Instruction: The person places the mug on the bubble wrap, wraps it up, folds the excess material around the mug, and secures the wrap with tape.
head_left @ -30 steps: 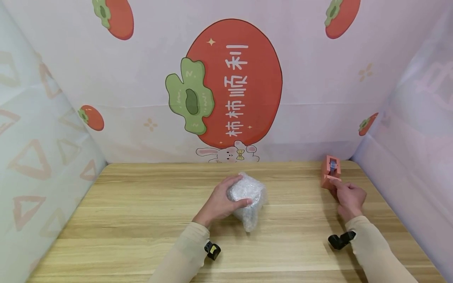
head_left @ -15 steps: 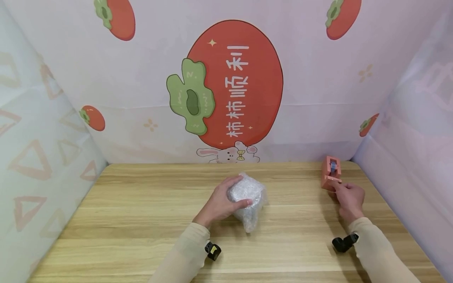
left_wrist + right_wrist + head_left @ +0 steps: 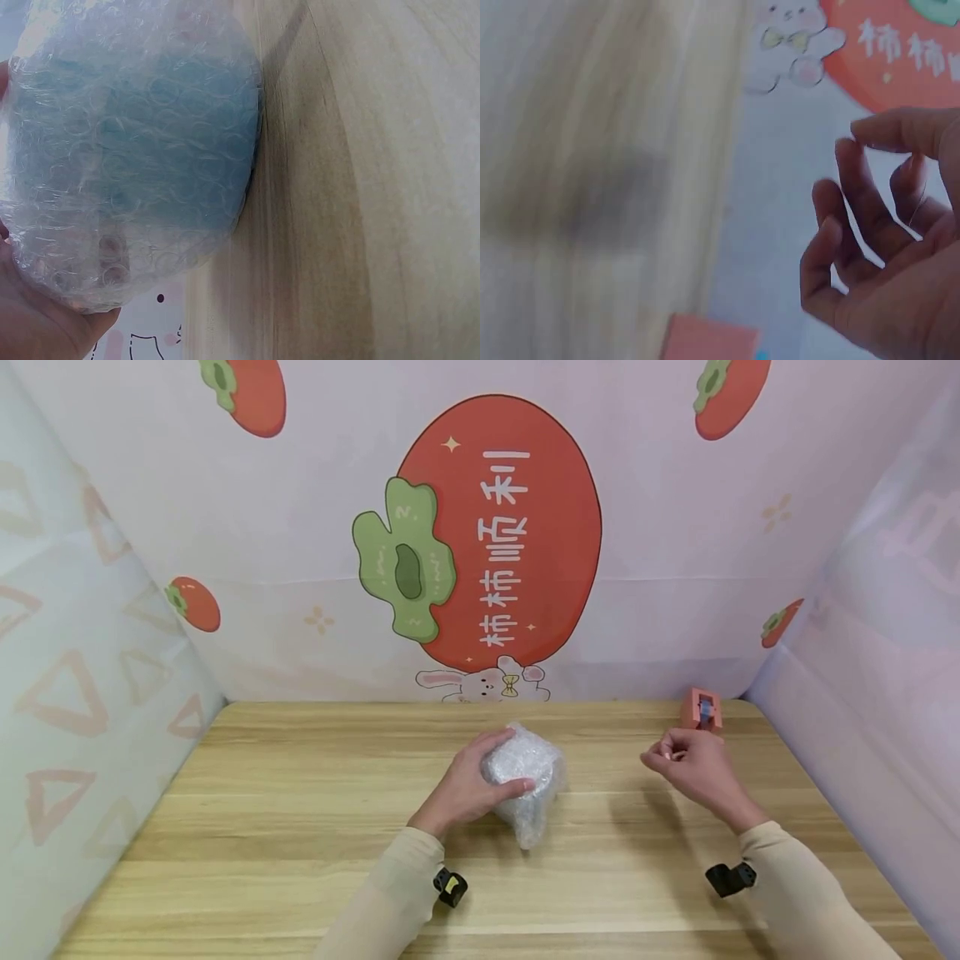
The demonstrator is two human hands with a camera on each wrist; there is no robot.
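Note:
My left hand point(image 3: 468, 785) grips a bubble-wrapped bundle point(image 3: 523, 768) on the table, fingers and thumb spread round its sides. In the left wrist view, something pale blue shows through the bubble wrap point(image 3: 157, 142); its kind is hidden. My right hand point(image 3: 701, 768) is raised over the table in front of a coral-pink tape dispenser point(image 3: 696, 703), hiding its front end. Thumb and index finger meet in a pinch, with a faint trace of a small piece of clear tape point(image 3: 924, 180) by the fingers in the right wrist view.
A wood-grain table point(image 3: 300, 860) lies under both hands. Behind it stands a printed backdrop point(image 3: 637, 568) with persimmons and a rabbit, and pale side sheets close off left and right. The dispenser sits at the back right corner.
My right hand has left the dispenser's front edge, rising and moving left with its fingertips pinched. The left hand and the wrapped bundle have stayed in place.

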